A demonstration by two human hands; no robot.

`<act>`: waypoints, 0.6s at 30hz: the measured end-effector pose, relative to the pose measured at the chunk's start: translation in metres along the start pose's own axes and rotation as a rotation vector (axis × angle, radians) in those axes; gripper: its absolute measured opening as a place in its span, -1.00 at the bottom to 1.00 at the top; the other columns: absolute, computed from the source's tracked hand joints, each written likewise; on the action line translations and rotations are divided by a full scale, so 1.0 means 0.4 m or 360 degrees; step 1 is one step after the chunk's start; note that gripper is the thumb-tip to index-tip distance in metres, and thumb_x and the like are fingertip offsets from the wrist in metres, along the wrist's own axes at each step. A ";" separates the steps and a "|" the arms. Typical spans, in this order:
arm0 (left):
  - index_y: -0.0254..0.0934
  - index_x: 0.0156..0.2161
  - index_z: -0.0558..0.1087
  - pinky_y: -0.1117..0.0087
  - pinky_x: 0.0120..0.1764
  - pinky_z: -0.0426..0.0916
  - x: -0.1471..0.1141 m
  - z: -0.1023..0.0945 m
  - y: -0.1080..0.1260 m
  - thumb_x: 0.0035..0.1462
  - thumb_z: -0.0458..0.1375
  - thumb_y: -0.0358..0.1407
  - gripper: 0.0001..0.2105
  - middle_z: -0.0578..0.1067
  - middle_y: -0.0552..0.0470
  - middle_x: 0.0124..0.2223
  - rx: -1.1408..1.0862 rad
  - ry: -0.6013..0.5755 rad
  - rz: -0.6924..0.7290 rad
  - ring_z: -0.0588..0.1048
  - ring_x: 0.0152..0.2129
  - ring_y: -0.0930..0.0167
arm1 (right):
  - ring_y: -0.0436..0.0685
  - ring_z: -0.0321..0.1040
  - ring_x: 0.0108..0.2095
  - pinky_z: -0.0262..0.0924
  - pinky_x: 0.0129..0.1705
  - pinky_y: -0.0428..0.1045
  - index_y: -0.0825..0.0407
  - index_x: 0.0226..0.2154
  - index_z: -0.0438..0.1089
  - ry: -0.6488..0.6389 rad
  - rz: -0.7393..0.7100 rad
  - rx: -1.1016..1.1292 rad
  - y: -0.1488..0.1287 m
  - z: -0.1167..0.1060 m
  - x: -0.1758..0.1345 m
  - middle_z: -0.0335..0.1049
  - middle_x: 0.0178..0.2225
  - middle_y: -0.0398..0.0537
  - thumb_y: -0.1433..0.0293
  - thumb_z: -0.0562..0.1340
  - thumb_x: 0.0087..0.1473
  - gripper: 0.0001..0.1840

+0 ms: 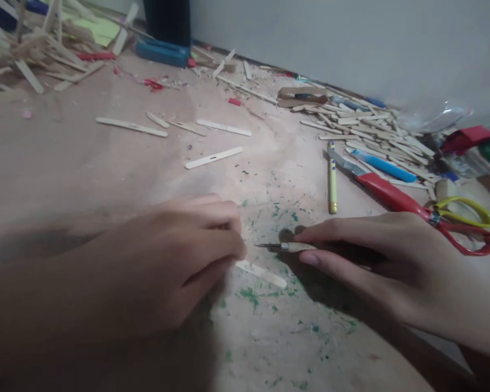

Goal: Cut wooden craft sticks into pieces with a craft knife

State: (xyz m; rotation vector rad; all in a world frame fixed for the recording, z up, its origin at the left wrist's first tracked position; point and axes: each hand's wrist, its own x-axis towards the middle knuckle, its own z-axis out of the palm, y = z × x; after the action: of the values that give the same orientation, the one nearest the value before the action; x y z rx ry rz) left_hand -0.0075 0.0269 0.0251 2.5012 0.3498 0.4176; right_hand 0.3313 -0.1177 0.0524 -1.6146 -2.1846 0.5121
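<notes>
Landmark: a pale yellow pencil with a brass-coloured end (332,182) lies on the light brown tabletop (85,174), pointing away from the person.
Left hand: the left hand (188,256), left of the pencil and nearer the person, has its fingers curled and bunched over one end of the stick; whether they pinch it or only press on it cannot be told.
Stick: the pale, flat, round-ended wooden stick (265,274) lies left of the pencil and nearer the person, one end hidden under the left fingertips.
Right hand: the right hand (375,267), on the person's side of the pencil, grips a slim pale-handled tool with a metal collar (288,247) between thumb and fingers.
Tool tip: dark and thin, it points left towards the left fingertips, near but apart from them.
Green flecks: small green flecks (249,295) are scattered left of the pencil and nearer the person.
Red handle: a long red handle with a grey blade (387,190) slants just right of the pencil; yellow and red finger loops (465,211) lie at its near end, and whether they are joined is unclear.
Pile: a heap of pale wooden sticks (371,128) lies beyond the pencil, mostly to its right.
Loose sticks: several flat wooden sticks (214,157) lie well left of the pencil.
</notes>
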 end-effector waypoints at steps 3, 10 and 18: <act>-0.13 -0.10 0.65 0.26 -0.05 0.45 -0.009 -0.004 0.010 0.72 0.07 -0.47 -0.64 0.74 0.13 -0.07 0.0111 -0.0010 0.0010 0.68 -0.17 0.33 | 0.36 0.83 -0.21 0.67 -0.31 0.09 -0.23 0.10 0.89 0.0021 -0.0002 0.0044 -0.014 0.008 0.026 0.86 -0.21 0.00 -0.16 0.59 0.53 -0.58; -0.11 -0.03 0.73 0.19 -0.06 0.53 -0.022 -0.012 0.012 0.73 0.08 -0.44 -0.63 0.80 0.06 0.03 0.0217 -0.0121 0.0145 0.72 -0.15 0.32 | -0.04 0.78 -0.30 0.56 -0.28 -0.17 -0.17 0.05 0.76 0.0046 -0.0222 0.0043 -0.041 0.017 0.089 0.91 -0.11 -0.30 0.18 0.25 0.87 -0.64; -0.11 -0.11 0.73 0.27 -0.15 0.53 -0.008 -0.023 -0.006 0.66 0.07 -0.52 -0.59 0.80 0.09 0.00 0.0138 -0.0102 0.0177 0.72 -0.19 0.37 | -0.04 0.77 -0.27 0.57 -0.27 -0.12 -0.22 0.21 0.76 -0.0020 -0.0281 0.0083 -0.038 0.010 0.059 0.83 -0.15 -0.29 0.19 0.28 0.87 -0.72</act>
State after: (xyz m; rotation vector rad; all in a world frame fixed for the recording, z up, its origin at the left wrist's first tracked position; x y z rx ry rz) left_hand -0.0140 0.0323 0.0303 2.6203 0.2082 0.3721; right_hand 0.3102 -0.0994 0.0585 -1.3792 -2.2765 0.5236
